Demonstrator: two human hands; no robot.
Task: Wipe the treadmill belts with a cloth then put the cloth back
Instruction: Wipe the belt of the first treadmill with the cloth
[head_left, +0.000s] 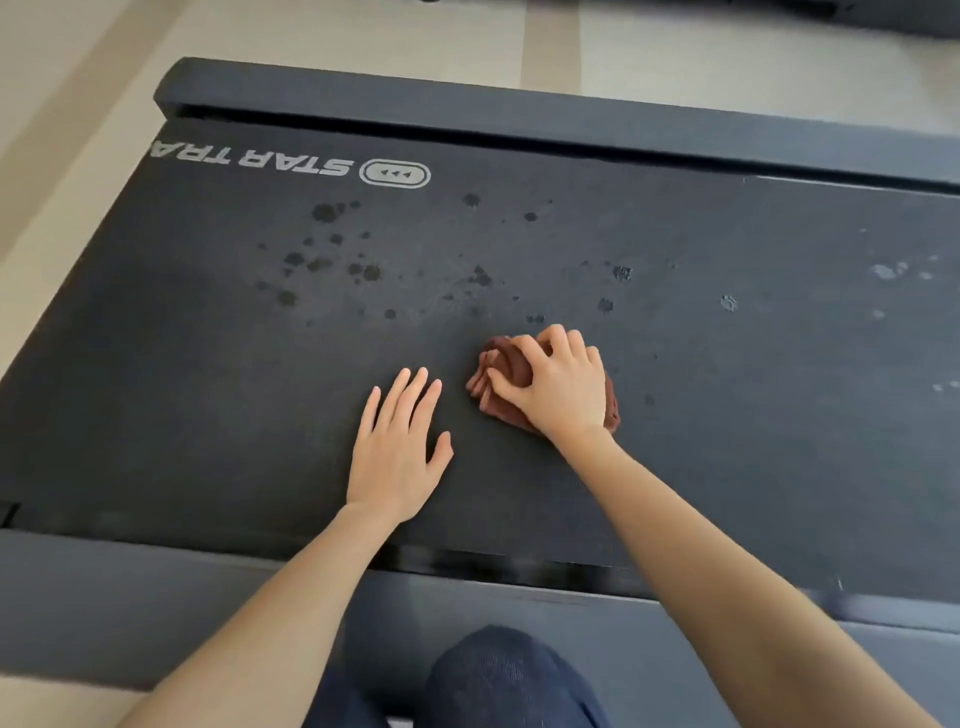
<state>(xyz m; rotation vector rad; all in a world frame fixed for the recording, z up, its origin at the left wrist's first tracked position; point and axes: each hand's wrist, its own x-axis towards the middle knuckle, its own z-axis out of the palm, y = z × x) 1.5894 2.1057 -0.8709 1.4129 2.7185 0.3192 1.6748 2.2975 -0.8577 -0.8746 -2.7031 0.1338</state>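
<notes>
Head cam, looking down at the treadmill belt (208, 389), which runs left to right across the shot. The brown cloth (496, 371) is bunched up on the belt about midway along what you can see, slightly closer to the near edge than the far one. The right hand (558, 387) sits on top of it with fingers curled over the folds, thumb tucked into the left side, grasping it against the belt.

The left hand (400, 447) lies flat on the belt just beside the cloth, not touching it, with fingers straight and relaxed and nothing in it.

Dark wet spots (332, 249) are scattered toward the far edge, from the left part to past the cloth, with a few paler marks over at the right end. A white logo (311, 165) (upside down from here) sits near the far left corner. Dark side rails frame the belt: 1 far (467, 104), 1 near (156, 587). A knee in dark denim (498, 675) shows at the bottom, over the near rail. Beige floor (78, 78) lies beyond.
</notes>
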